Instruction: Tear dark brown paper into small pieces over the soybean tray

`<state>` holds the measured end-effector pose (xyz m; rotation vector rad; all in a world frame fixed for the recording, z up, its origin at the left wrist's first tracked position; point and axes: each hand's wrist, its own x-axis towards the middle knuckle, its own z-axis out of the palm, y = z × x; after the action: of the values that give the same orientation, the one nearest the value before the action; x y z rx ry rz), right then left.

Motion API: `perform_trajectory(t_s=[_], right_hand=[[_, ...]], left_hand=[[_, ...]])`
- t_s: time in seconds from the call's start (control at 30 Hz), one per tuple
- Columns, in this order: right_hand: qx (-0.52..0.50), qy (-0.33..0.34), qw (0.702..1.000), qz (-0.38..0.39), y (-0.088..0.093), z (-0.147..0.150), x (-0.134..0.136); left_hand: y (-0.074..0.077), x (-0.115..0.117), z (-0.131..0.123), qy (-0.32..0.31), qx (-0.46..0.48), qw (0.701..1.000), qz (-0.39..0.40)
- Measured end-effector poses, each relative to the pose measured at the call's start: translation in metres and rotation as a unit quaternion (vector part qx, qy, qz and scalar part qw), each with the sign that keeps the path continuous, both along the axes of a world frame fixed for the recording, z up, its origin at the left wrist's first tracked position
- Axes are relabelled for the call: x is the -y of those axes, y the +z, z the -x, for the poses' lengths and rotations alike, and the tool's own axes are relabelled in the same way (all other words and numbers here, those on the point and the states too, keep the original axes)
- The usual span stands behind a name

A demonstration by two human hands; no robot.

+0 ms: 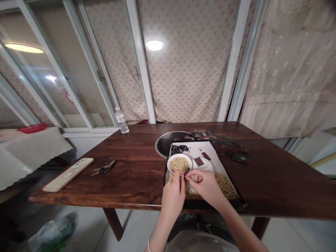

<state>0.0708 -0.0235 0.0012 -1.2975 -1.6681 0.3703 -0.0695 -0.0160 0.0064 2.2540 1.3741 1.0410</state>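
My left hand [174, 190] is closed in a pinch at the front of a white bowl [168, 166] of pale yellow beans [180, 163]. Between its fingertips and those of my right hand [206, 183] is a small, flat dark brown piece [187, 171]. My right thumb and finger pinch at its near edge, the other fingers curled. Behind the right hand, a brown square [198, 161] rests on a white dish [208, 166]. A brown strip [206, 156] lies just past it. All this sits in a black-rimmed tray [228, 175] with a white lining.
Dark beans [179, 149] fill the tray's far left corner; yellowish beans [225, 185] cover its near right. Green and brown scraps [227, 141] are scattered behind it. A round black plate [163, 144], keys [105, 168], a phone [69, 174] and a water bottle [121, 121] are on the wooden table [131, 185].
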Motion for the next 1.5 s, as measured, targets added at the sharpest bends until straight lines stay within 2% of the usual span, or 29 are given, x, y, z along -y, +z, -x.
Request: perform_trajectory(t_s=[0.3, 0.47, 0.63, 0.77, 0.97, 1.07, 1.13, 1.27, 1.37, 1.5], right_hand=[[0.086, -0.002, 0.996, -0.014, 0.001, 0.002, 0.0], [0.075, -0.026, 0.996, -0.038, -0.003, 0.002, -0.001], [0.036, -0.053, 0.996, -0.061, -0.005, 0.001, -0.001], [-0.024, -0.113, 0.988, -0.098, -0.001, 0.0, -0.002], [-0.042, -0.134, 0.984, -0.114, 0.001, 0.0, -0.004], [-0.013, -0.134, 0.987, -0.089, -0.001, -0.001, -0.009], [0.02, -0.131, 0.99, -0.044, -0.003, -0.001, -0.013], [0.072, -0.104, 0.992, 0.03, -0.004, -0.002, -0.015], [0.057, -0.085, 0.993, 0.056, -0.003, -0.003, -0.009], [0.04, -0.044, 0.995, 0.08, -0.001, -0.005, -0.001]], left_hand=[[0.001, -0.001, -0.001, -0.014, 0.003, 1.0, 0.017], [0.002, -0.003, 0.001, -0.059, 0.043, 0.997, 0.027], [0.004, -0.004, 0.004, -0.076, 0.055, 0.995, 0.024], [0.003, -0.003, 0.007, -0.078, 0.132, 0.987, 0.043], [-0.004, -0.002, 0.007, -0.004, 0.289, 0.953, 0.088], [-0.006, -0.001, 0.005, 0.011, 0.349, 0.932, 0.094], [-0.006, 0.0, 0.004, 0.017, 0.357, 0.93, 0.088], [-0.008, 0.001, 0.004, 0.044, 0.322, 0.944, 0.058], [-0.009, 0.0, 0.006, 0.067, 0.277, 0.958, 0.03], [-0.009, -0.001, 0.007, 0.068, 0.223, 0.972, 0.021]])
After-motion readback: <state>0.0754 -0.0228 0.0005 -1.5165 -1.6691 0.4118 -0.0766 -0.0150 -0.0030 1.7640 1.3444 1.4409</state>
